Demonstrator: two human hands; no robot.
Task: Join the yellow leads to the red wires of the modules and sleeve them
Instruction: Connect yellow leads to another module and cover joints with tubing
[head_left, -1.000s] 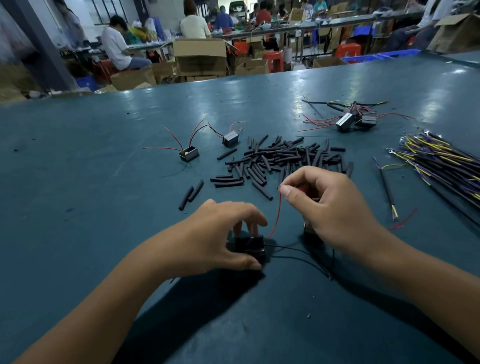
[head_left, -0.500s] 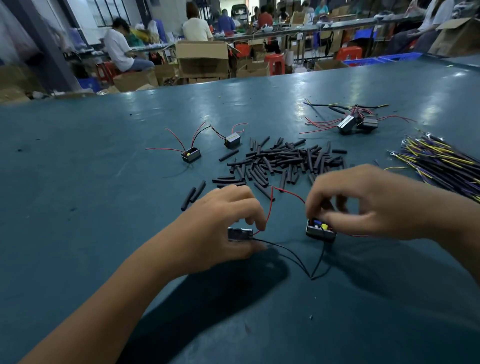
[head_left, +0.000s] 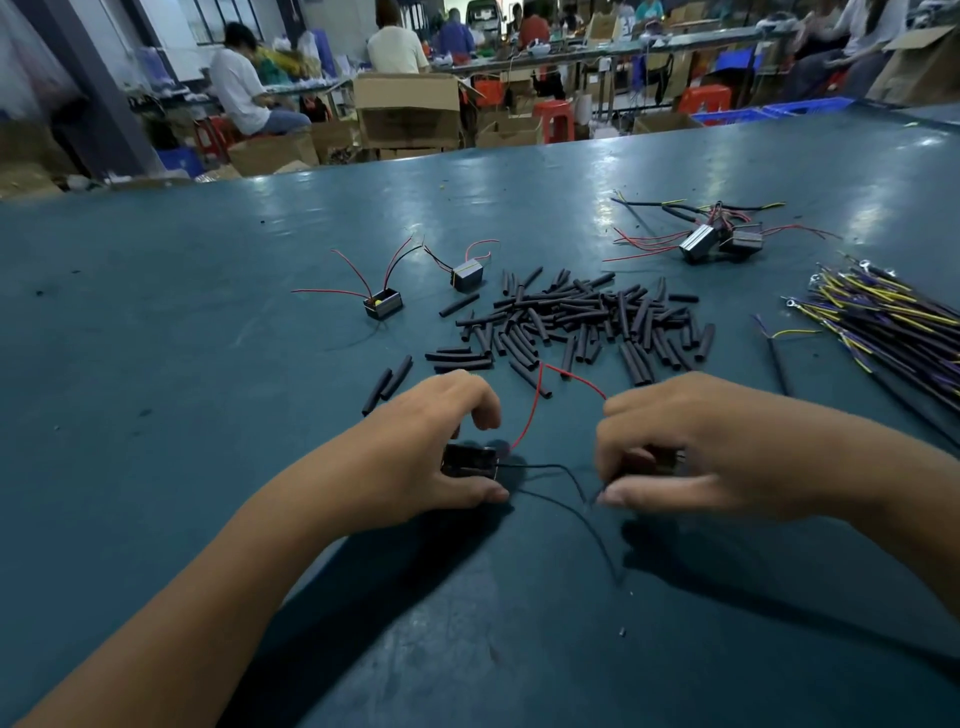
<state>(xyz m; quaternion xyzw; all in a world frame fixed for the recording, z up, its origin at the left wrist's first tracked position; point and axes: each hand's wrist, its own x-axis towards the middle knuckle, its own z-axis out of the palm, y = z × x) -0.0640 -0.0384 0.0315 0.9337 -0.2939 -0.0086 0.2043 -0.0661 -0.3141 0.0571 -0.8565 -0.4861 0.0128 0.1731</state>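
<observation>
Two modules sit under my hands in the head view, the only view I have. My left hand (head_left: 415, 441) curls over one black module (head_left: 470, 460), thumb and fingers gripping its sides. My right hand (head_left: 727, 447) is curled down over the second module (head_left: 654, 460), which is mostly hidden and blurred; my fingers appear to pinch it. A red wire (head_left: 535, 405) arches from the left module up and across to my right fingers, and thin black wires (head_left: 566, 478) trail on the table (head_left: 156, 364) between my thumbs.

Off at 12 o'clock lies the heap of black sleeves (head_left: 582, 317). Two loose modules (head_left: 383, 304) with red tails rest at 11 o'clock, a wired cluster (head_left: 719, 241) at 1 o'clock, and the bundle of yellow leads (head_left: 883, 317) at 2 o'clock, well apart from my hands.

My guess at the risks: the red wires of the two modules may be tangled, so pulling my hands apart could strain a wire at its root or kink it. The trailing black wires could snag under my palm. No yellow lead is in hand yet, so nothing here is joined.

No brand, label or writing is legible; the modules' faces are too dark and blurred.
</observation>
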